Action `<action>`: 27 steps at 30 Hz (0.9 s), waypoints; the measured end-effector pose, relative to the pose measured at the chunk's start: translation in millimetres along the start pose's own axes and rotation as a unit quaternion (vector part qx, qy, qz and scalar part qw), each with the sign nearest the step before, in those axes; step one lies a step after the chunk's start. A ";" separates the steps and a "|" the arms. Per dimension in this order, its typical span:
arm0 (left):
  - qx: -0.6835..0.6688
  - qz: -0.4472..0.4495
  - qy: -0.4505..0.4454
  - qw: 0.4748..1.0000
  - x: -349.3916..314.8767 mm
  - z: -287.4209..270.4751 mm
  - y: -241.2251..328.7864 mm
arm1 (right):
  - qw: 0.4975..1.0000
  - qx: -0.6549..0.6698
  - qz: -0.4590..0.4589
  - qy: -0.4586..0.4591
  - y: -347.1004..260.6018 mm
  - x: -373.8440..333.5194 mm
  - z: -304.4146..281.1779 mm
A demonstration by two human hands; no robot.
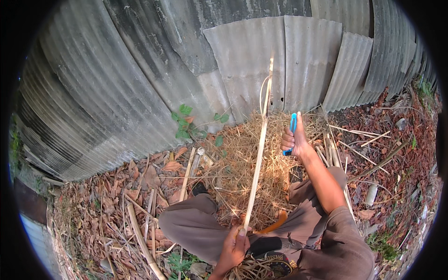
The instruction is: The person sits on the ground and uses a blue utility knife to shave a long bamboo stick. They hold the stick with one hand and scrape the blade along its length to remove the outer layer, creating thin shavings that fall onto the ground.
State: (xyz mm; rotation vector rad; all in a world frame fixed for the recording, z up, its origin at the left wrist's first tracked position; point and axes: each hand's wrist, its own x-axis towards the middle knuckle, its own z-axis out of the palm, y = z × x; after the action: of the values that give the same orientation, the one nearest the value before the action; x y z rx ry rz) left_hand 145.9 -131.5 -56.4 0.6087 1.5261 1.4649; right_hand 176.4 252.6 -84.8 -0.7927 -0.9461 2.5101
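My left hand (234, 246), low in the middle, is closed around the lower end of a long pale strip of split wood or bamboo (258, 170). The strip slants up and away from me, and a thin peeled sliver loops off near its narrow far end. To the right of the strip, my right hand (299, 140) is closed on a blue utility knife (292, 125), with the thumb up along it. The knife is apart from the strip. Beneath both lies a heap of curly straw-coloured shavings (238, 172).
My bent legs (191, 224) frame the shavings. An orange curved thing (275, 223) lies between them. A corrugated grey sheet fence (247, 60) stands ahead. Loose sticks (140, 233) and dry leaves (100, 200) cover the left ground; more strips (333, 151) and a whitish cylinder (371, 194) lie right.
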 end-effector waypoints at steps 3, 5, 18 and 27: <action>0.014 -0.007 0.022 1.000 -5.4 -5.0 7.0 | 0.940 -0.330 -0.077 0.027 -1.2 -31.2 9.3; 0.029 0.005 0.058 0.998 0.8 0.4 16.3 | 0.825 -0.527 -0.197 0.055 21.5 -44.9 24.3; 0.117 0.028 0.042 0.992 -7.6 3.3 3.0 | 0.861 -0.385 -0.316 0.099 -10.9 20.9 67.8; -0.011 -0.041 0.054 0.998 -6.3 -18.0 4.0 | 0.976 -0.075 -0.207 -0.003 -14.6 -3.4 51.8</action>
State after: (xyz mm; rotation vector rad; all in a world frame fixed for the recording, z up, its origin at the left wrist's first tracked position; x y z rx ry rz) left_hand 132.6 -145.3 -52.9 0.4551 1.5979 1.4693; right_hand 149.3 235.8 -41.3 -0.5594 -1.1762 2.1026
